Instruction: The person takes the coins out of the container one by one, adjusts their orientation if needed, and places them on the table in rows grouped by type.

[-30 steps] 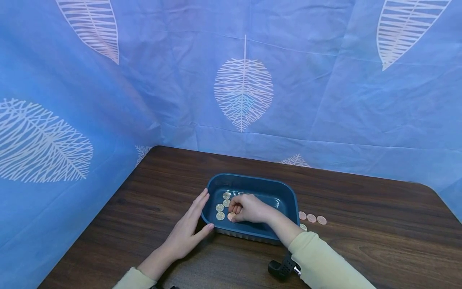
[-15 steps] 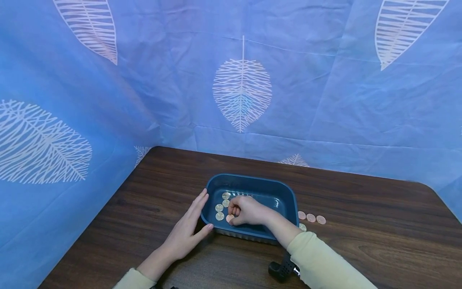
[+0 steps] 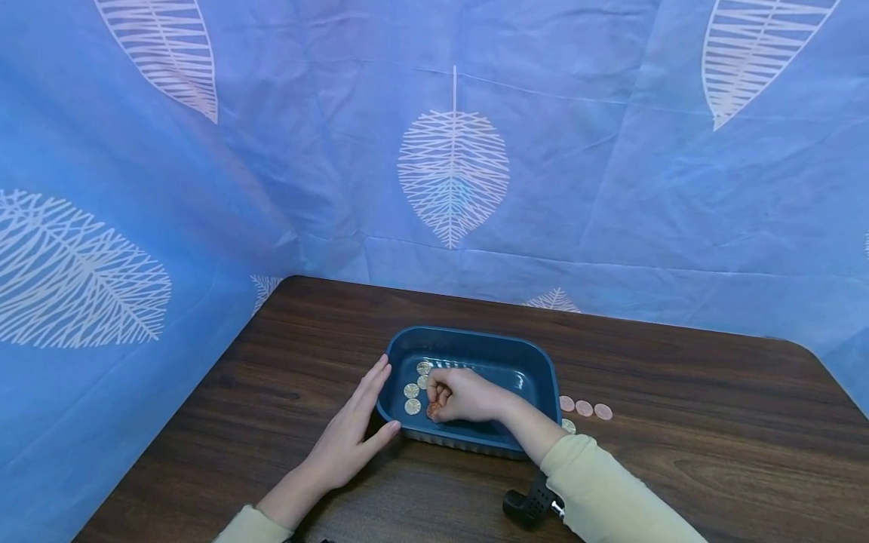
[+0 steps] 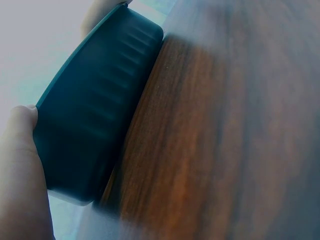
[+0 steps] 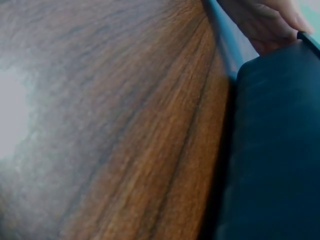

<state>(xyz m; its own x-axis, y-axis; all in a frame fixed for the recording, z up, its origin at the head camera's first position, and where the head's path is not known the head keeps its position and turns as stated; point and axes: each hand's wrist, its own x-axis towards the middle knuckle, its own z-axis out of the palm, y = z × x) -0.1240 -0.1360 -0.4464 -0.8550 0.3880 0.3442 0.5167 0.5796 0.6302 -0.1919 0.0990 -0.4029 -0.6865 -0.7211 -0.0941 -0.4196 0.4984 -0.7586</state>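
Note:
In the head view a dark blue rectangular tray [image 3: 475,337] stands on the table. My left hand [image 3: 349,431] rests against its left end with straight fingers and thumb at the rim; the left wrist view shows the thumb [image 4: 22,145] touching the edge. Inside the tray, my right hand [image 3: 465,396] has curled fingers and pinches a copper-coloured coin [image 3: 432,410], partly hidden by the fingers. Several pale gold coins [image 3: 412,406] lie flat to its left, one partly covered by the hand. The right wrist view shows mostly the tray's outer wall [image 5: 280,150].
Three copper-coloured coins [image 3: 584,408] lie in a row on the brown wooden table [image 3: 679,467], right of the tray. A pale gold coin [image 3: 569,426] is near them, partly behind the right forearm. A blue cloth [image 3: 577,188] with white leaf prints hangs behind and to the left.
The copper-coloured coin under the right fingertips has gone from lying flat to looking tilted and darker, with the fingers closer around it. The left hand and tray have stayed in place.

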